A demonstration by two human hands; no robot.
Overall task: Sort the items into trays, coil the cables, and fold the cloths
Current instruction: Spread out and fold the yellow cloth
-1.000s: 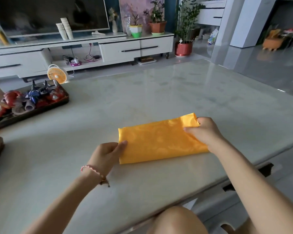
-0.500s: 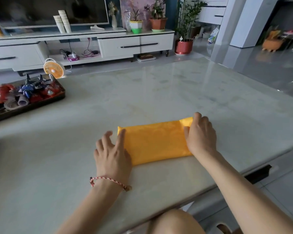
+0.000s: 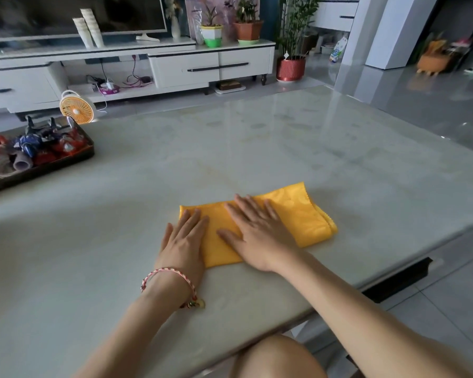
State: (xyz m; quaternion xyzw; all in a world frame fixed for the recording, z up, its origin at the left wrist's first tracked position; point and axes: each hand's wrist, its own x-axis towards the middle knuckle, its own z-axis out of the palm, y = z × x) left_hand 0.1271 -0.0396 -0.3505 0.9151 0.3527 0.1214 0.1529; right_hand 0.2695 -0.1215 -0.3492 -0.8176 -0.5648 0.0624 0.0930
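My left grip point(image 3: 185, 241) and right grip point(image 3: 257, 237) lie flat, fingers straight, pressing the folded yellow cloth point(image 3: 298, 214) by the tabletop's point(image 3: 230, 148) near edge. Its long axis runs left-right; the uncovered end lies beyond my right grip, the nearer one.

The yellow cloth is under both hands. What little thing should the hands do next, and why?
Probably slide the right hand across the yellow cloth toward its scalloped right end, while the left hand presses the left end. Both hands lie flat on it, and the layered edges at the right look puffed, so smoothing likely comes before another fold.
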